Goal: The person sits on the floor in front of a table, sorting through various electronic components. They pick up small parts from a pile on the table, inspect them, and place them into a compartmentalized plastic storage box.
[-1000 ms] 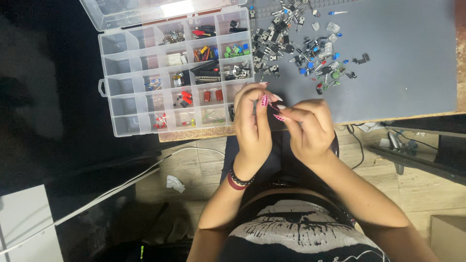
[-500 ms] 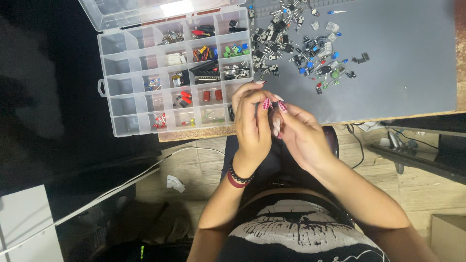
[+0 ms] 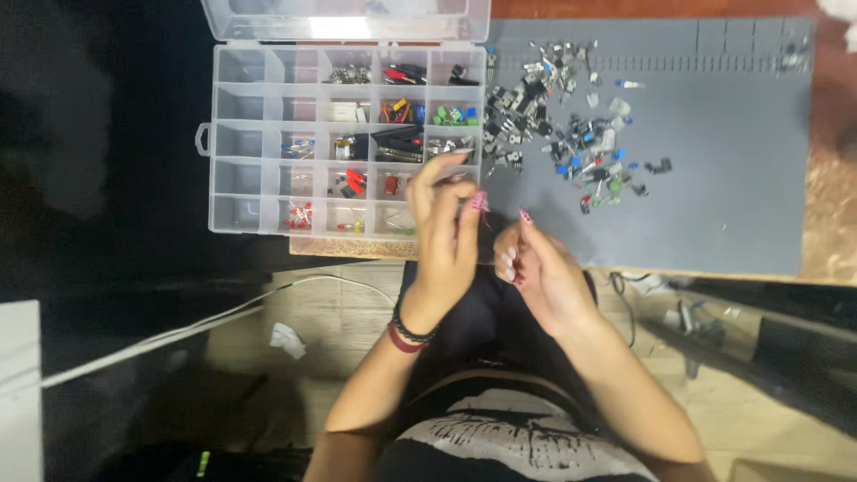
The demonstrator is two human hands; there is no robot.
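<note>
Just two hands (image 3: 446, 228) (image 3: 540, 268), one organizer box (image 3: 245, 143).

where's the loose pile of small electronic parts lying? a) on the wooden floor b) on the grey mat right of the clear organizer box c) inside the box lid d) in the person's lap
b: the loose parts lie scattered on the grey mat, just right of the clear organizer box.
</note>
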